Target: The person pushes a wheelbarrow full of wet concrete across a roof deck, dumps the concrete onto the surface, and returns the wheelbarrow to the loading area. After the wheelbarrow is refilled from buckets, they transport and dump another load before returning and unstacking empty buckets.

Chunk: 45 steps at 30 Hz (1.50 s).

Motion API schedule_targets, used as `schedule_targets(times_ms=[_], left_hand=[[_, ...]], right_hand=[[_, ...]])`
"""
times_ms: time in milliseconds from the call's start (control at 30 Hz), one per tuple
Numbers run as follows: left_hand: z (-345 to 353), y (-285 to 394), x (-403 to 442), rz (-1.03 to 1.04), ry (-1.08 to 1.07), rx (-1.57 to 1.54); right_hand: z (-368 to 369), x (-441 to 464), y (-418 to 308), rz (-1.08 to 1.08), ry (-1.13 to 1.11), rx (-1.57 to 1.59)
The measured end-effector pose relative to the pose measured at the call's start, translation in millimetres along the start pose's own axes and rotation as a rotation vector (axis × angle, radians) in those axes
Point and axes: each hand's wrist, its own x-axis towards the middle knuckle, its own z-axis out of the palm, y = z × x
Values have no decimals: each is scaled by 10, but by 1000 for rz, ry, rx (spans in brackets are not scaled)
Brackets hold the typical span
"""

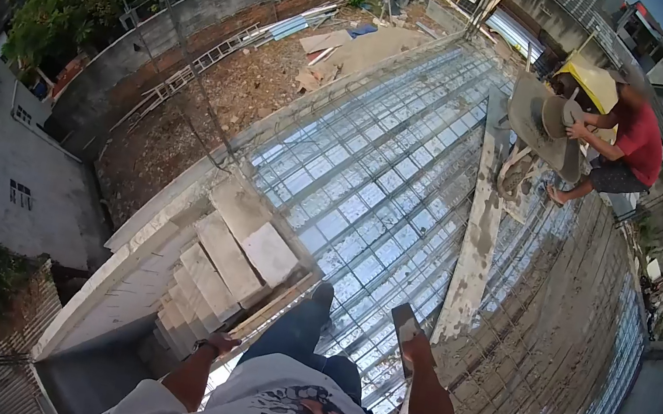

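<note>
steel mesh [367,204] spreads out below; right hand [417,347] grips a flat tool [404,320], left hand [221,343] near a wooden board [277,305], whether gripping i can't tell

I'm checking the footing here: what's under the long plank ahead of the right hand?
Metal mesh over shiny panels shows on both sides of the plank; what lies directly beneath it is covered and cannot be seen.

Smooth trowel [402,319], glossy deck panels [365,270], rough wooden plank [477,246]
</note>
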Motion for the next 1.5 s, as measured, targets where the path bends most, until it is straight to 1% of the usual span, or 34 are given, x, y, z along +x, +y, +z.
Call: schedule_targets(times_ms=[33,67,100,133,200,300,333,400,433,467,533,567,600,633,700,767,800,833,933,1000,1033,1067,1133,1200,1267,1333,1367,1400,1467,1500], left_hand=[[-424,590,-240,-55,119,-27],[-359,384,535,196,355,-200],[-783,1038,140,211,343,-630],[-1175,1509,-80,239,333,-780],[-1626,2034,-96,386,389,-903],[-2090,2683,-80,359,423,-986],[-2135,2773,54,325,453,-949],[-2063,2874,458,197,494,-1009],[-1851,2687,889,126,534,-992],[-1812,2711,1067,26,507,-830],[-1587,2809,1504,-160,290,-841],[-1493,2882,1714,-249,178,-831],[-1580,3102,1849,-331,83,-812],[-1743,3403,1991,-378,33,-797],[-2088,3967,2252,-448,-21,-764],[-2371,4405,2493,-487,-46,-759],[-2456,4615,2599,-501,-62,-748],[-2532,4809,2669,-510,-78,-740],[-2826,5368,2921,-476,-116,-727],[-3073,5693,3029,-436,-130,-719],[-3203,5847,3080,-412,-135,-716],[-3336,6001,3124,-386,-141,-709],[-3633,6310,3236,-329,-152,-700],[-3935,6612,3296,-284,-158,-689],[-4283,6971,3452,-252,-158,-684],[-4720,7402,3707,-231,-152,-704],[-4938,7606,3831,-231,-150,-717],[-5172,7809,3977,-236,-145,-729],[-5670,8182,4312,-255,-139,-762],[-5949,8337,4496,-265,-130,-772]], right_hand=[[-167,349,-225,22,-52,-43],[-311,798,-577,36,-85,-64],[-503,1063,-873,-22,-106,-86],[-497,1431,-1005,-42,-69,-52],[-1002,1726,-1839,-113,25,-268],[-901,2865,-2407,-269,62,-367],[-849,3238,-2594,-305,23,-349],[-685,4110,-3062,-375,-43,-298],[-702,4443,-3388,-357,-101,-228],[-475,4912,-3633,-388,-126,-239],[-3,5902,-3951,-441,-192,-287],[243,6356,-4133,-565,-126,-347],[490,6852,-4354,-694,-51,-401],[755,7254,-4541,-812,15,-439],[1185,8057,-4863,-980,14,-291],[1281,8684,-5196,-1103,115,-110],[1079,8891,-5447,-1012,-137,-325],[982,9029,-5551,-1033,-16,-286],[499,9130,-5709,-878,-250,-357],[41,9038,-5593,-776,-389,-315],[-281,8960,-5511,-649,-471,-229],[-652,8900,-5468,-559,-577,-275],[-1009,8975,-5063,-500,-723,-334],[-1786,8999,-4856,-367,-797,-336],[-2288,9166,-4504,-418,-677,-348],[-3005,9455,-4366,-417,-626,-349],[-3381,9573,-4319,-283,-560,-227],[-3593,9796,-4213,-244,-488,-220],[-3982,10261,-3986,-102,-264,-44],[-4484,10371,-4105,-1,-275,64]])
